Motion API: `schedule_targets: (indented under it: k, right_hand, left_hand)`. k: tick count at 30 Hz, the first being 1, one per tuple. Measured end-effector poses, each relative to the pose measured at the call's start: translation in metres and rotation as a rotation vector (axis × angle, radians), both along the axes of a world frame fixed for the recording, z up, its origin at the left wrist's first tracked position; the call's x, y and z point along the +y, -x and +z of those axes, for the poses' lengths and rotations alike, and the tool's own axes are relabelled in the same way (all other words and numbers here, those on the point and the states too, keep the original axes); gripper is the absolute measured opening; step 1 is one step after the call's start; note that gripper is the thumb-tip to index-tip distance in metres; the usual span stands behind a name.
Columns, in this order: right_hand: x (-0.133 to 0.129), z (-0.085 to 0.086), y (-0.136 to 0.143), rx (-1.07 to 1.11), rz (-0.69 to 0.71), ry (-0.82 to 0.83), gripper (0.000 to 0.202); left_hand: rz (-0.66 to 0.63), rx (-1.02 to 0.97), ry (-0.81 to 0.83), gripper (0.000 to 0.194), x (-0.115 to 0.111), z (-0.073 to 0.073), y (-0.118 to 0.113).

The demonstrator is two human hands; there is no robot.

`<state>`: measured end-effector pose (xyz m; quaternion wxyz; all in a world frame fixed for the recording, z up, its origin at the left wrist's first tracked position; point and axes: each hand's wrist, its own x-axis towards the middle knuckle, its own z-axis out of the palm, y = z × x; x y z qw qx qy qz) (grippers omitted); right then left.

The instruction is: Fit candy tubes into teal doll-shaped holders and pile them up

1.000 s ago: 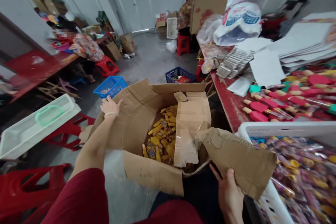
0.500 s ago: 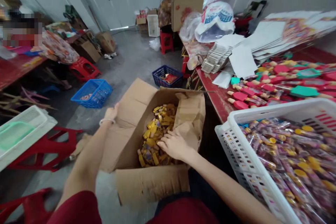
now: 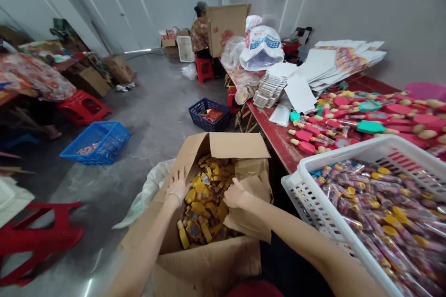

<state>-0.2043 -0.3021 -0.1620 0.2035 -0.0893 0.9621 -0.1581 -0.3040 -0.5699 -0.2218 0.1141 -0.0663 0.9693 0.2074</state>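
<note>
An open cardboard box (image 3: 207,260) in front of me holds a heap of small yellow pieces (image 3: 204,209), some with stubby light-brown ends and dark, shiny faces. My left hand (image 3: 178,185) rests on the box's left side, fingers spread, with its tips beside the heap. At the right side of the heap, my right hand (image 3: 235,193) has curled fingers closed on a loose inner cardboard flap (image 3: 252,218). The far flap (image 3: 239,145) stands up behind the heap.
At right, a white basket (image 3: 303,190) holds clear-wrapped tubes with yellow ends. Red and green paddle-shaped pieces (image 3: 371,126) cover the red table (image 3: 282,146). Blue baskets (image 3: 95,144) and red stools (image 3: 38,236) stand on the floor. Another person (image 3: 200,35) sits at the back.
My left hand has come from the outer left flap to the box's inner edge. The far flap now stands up. My right hand has closed on the inner flap. The view has swung right.
</note>
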Motion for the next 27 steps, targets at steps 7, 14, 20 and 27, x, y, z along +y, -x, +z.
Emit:
schedule_targets:
  k: [7, 14, 20, 27]
  right_hand:
    - [0.032, 0.100, -0.018, 0.154, 0.078, -0.271, 0.058]
    - [0.033, 0.062, -0.042, 0.319, -0.124, -0.582, 0.049]
    - [0.089, 0.099, -0.020, 0.243, -0.226, -0.438, 0.023]
    - [0.140, 0.094, -0.058, 0.409, -0.756, -0.343, 0.042]
  left_hand:
    - [0.245, -0.121, -0.053, 0.035, -0.132, 0.013, -0.021]
    - [0.304, -0.084, -0.069, 0.040, -0.154, -0.021, -0.017]
    - [0.310, -0.096, -0.132, 0.040, -0.171, -0.034, -0.026]
    - [0.425, -0.064, 0.044, 0.047, -0.189, -0.062, -0.049]
